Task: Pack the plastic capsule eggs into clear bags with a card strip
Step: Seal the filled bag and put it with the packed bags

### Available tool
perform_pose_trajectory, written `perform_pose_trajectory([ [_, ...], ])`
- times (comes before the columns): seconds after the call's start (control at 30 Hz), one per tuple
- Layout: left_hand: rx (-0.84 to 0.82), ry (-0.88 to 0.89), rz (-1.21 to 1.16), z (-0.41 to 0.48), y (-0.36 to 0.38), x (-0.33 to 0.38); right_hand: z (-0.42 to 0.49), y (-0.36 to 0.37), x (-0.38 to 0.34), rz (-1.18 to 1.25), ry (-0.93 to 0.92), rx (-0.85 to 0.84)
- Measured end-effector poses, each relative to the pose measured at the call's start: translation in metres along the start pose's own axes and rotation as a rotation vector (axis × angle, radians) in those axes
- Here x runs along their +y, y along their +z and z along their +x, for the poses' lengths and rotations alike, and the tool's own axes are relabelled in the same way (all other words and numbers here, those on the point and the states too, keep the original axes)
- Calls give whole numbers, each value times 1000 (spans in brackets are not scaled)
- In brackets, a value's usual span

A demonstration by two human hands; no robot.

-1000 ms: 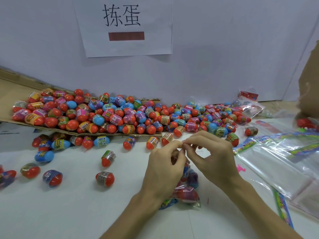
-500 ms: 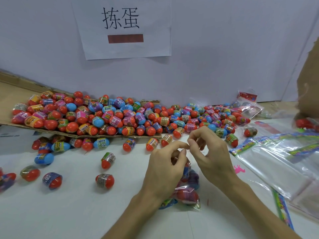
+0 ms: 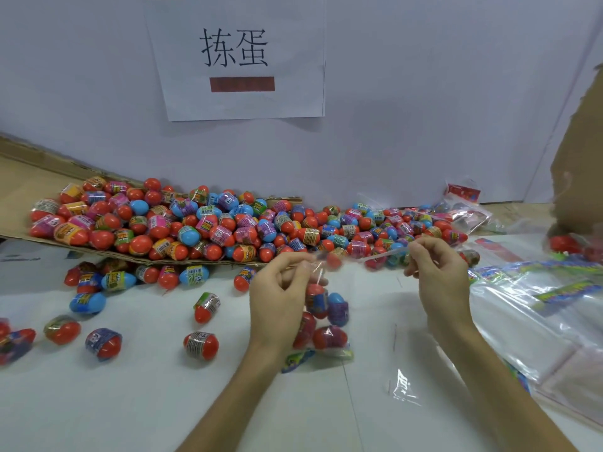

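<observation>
A clear bag (image 3: 321,321) filled with several capsule eggs hangs upright over the white table, a colourful card strip (image 3: 300,358) at its bottom end. My left hand (image 3: 280,295) pinches the bag's top edge. To the right, my right hand (image 3: 437,269) pinches a thin clear strip (image 3: 381,254) that stretches from its fingers back towards the bag's mouth. A large pile of red, blue and wrapped eggs (image 3: 195,226) lies behind my hands.
The pile rests partly on a flat cardboard sheet (image 3: 19,190) at the left. Loose eggs (image 3: 202,345) are scattered on the table's left half. A stack of clear bags with card strips (image 3: 538,305) lies at the right. A plastic scrap (image 3: 403,386) lies near my right forearm.
My hands were together at the bag's mouth. My right hand has moved away to the right, drawing the thin clear strip out; the left hand still holds the bag's top.
</observation>
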State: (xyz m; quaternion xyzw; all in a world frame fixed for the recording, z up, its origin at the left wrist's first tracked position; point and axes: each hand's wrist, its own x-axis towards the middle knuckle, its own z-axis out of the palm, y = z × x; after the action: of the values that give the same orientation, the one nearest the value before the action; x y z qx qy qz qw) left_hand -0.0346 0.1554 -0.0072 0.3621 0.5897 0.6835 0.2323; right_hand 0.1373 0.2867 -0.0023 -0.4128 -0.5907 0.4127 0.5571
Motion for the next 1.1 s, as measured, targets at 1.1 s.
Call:
perform_pose_trajectory([
  [1.1, 183, -147, -136, 18, -17, -5, 33, -26, -84, -957, 43, -776],
])
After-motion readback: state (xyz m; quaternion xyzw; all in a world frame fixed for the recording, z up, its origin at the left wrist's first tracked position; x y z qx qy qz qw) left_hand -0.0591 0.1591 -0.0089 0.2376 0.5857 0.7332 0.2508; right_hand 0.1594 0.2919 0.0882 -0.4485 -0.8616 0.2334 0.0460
